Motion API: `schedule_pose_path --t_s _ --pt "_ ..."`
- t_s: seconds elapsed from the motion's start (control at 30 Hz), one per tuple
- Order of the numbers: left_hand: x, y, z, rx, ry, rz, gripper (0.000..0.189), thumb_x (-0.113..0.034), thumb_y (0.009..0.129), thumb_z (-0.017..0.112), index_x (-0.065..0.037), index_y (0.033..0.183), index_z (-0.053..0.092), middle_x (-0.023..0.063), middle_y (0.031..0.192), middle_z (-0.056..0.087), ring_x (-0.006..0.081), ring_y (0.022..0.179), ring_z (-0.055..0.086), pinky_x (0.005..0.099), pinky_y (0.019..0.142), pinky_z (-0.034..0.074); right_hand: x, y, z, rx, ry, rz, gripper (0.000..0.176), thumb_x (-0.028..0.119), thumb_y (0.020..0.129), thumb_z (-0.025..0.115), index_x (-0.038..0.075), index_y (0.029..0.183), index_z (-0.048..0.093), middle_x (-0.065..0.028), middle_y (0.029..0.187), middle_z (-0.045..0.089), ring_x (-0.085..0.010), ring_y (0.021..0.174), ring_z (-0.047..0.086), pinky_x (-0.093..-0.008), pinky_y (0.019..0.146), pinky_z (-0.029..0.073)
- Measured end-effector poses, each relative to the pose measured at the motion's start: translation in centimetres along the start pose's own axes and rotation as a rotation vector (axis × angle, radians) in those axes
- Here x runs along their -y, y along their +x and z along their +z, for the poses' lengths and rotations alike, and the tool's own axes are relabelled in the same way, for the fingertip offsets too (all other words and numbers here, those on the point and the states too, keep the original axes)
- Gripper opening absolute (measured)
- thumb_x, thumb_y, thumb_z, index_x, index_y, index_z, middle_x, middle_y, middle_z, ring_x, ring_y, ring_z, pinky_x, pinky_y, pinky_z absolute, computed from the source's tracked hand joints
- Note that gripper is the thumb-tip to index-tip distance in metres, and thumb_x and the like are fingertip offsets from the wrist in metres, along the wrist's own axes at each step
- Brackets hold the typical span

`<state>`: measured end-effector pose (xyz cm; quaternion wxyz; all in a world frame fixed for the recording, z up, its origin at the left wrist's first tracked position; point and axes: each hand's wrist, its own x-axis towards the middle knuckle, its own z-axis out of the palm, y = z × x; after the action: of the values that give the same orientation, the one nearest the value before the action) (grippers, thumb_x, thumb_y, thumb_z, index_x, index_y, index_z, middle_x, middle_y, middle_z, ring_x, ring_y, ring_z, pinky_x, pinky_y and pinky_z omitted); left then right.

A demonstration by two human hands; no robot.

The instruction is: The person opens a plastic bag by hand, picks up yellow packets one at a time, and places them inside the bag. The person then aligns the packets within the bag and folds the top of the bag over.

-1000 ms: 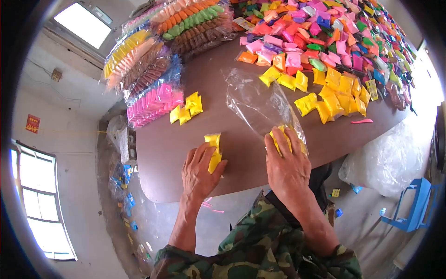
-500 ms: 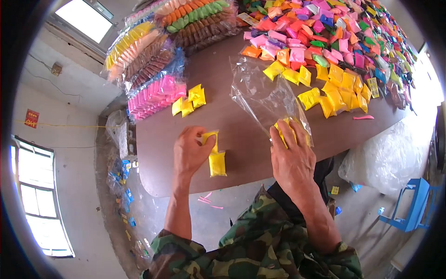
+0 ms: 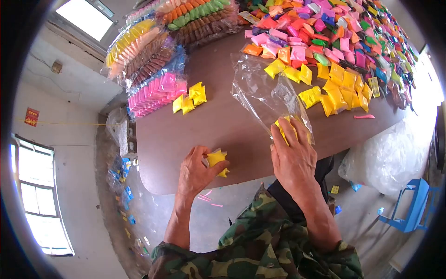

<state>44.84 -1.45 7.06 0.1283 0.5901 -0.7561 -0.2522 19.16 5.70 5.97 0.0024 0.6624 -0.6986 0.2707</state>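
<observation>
Near the front edge of the brown table (image 3: 162, 153), my left hand (image 3: 196, 171) pinches small yellow packets (image 3: 216, 158) between thumb and fingers; one packet lies over another, partly hidden. My right hand (image 3: 297, 149) is curled over yellow packets inside a large clear plastic bag (image 3: 260, 83). The bag lies flat, stretching away from me, and its packets are mostly covered by my fingers. Beyond my left hand sits a small group of yellow packets (image 3: 188, 104). Several more loose yellow packets (image 3: 341, 90) lie to the right of the bag.
A large heap of mixed coloured packets (image 3: 320, 32) covers the table's back right. Filled clear bags of sorted packets (image 3: 158, 88) are stacked at the back left. A pink strip (image 3: 364, 116) lies near the right edge. A blue stool (image 3: 411, 204) stands on the floor at right.
My left hand has moved toward me with one yellow packet, bringing it onto the packet nearer the table's edge. My right hand stays on the bag almost unmoved.
</observation>
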Motion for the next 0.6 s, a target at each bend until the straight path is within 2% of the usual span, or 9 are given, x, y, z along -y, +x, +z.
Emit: schedule_pose_path --t_s 0.03,0.13,0.23,0.33,0.43,0.53,0.6 --pt "0.1 0.0 -0.1 0.015 0.019 0.005 0.059 -0.039 0.078 0.095 0.000 0.113 0.067 0.0163 0.111 0.070 0.0306 0.090 0.073 0.0398 0.081 0.059 -0.1 -0.1 0.1 -0.004 -0.002 -0.001 0.042 0.012 0.093 0.075 0.000 0.133 0.068 -0.0161 0.147 0.057 -0.0387 0.142 0.050 -0.0493 0.110 0.052" --pt "0.7 -0.1 -0.3 0.085 -0.051 0.020 0.061 -0.040 0.077 0.095 0.000 0.114 0.068 0.0169 0.111 0.070 0.0311 0.099 0.071 0.0405 0.086 0.058 0.0 -0.1 0.0 0.006 -0.009 0.021 0.044 0.013 0.093 0.074 0.005 0.135 0.067 -0.0096 0.147 0.056 -0.0341 0.142 0.048 -0.0465 0.111 0.050" --pt "1.4 -0.4 -0.4 0.112 0.033 0.126 0.061 -0.039 0.077 0.094 0.000 0.116 0.068 0.0167 0.111 0.070 0.0314 0.097 0.071 0.0401 0.087 0.058 0.0 0.0 -0.1 0.013 -0.015 0.022 0.044 0.013 0.092 0.075 0.005 0.134 0.067 -0.0096 0.147 0.056 -0.0340 0.142 0.048 -0.0464 0.111 0.049" --pt "0.9 -0.6 -0.5 0.094 -0.007 0.092 0.055 -0.031 0.078 0.094 -0.001 0.117 0.069 0.0161 0.113 0.070 0.0313 0.100 0.071 0.0406 0.089 0.058 -0.1 0.0 -0.1 0.001 -0.005 0.016 0.044 0.014 0.092 0.076 0.005 0.134 0.067 -0.0094 0.147 0.056 -0.0338 0.141 0.048 -0.0464 0.111 0.050" --pt "0.4 -0.1 -1.0 0.072 -0.298 -0.066 0.047 -0.022 0.081 0.091 -0.002 0.119 0.069 0.0165 0.114 0.070 0.0331 0.105 0.071 0.0416 0.091 0.057 0.0 0.0 -0.3 0.010 0.019 0.025 0.044 0.014 0.092 0.076 0.005 0.134 0.067 -0.0093 0.147 0.056 -0.0336 0.141 0.048 -0.0465 0.111 0.050" --pt "-0.5 0.4 -1.7 -0.111 -0.059 0.138 0.044 -0.014 0.084 0.088 -0.003 0.121 0.067 0.0148 0.116 0.071 0.0299 0.111 0.071 0.0407 0.091 0.060 -0.1 0.0 -0.3 0.007 0.010 0.019 0.044 0.014 0.092 0.076 0.005 0.134 0.067 -0.0091 0.147 0.056 -0.0334 0.142 0.048 -0.0463 0.111 0.050" --pt "0.0 0.6 -1.2 -0.121 -0.010 0.197 0.045 -0.013 0.085 0.087 -0.004 0.124 0.066 0.0152 0.125 0.069 0.0303 0.114 0.070 0.0410 0.090 0.061 -0.1 0.0 -0.4 0.012 0.014 0.025 0.044 0.014 0.092 0.076 0.005 0.134 0.067 -0.0091 0.147 0.056 -0.0333 0.142 0.048 -0.0464 0.111 0.050"
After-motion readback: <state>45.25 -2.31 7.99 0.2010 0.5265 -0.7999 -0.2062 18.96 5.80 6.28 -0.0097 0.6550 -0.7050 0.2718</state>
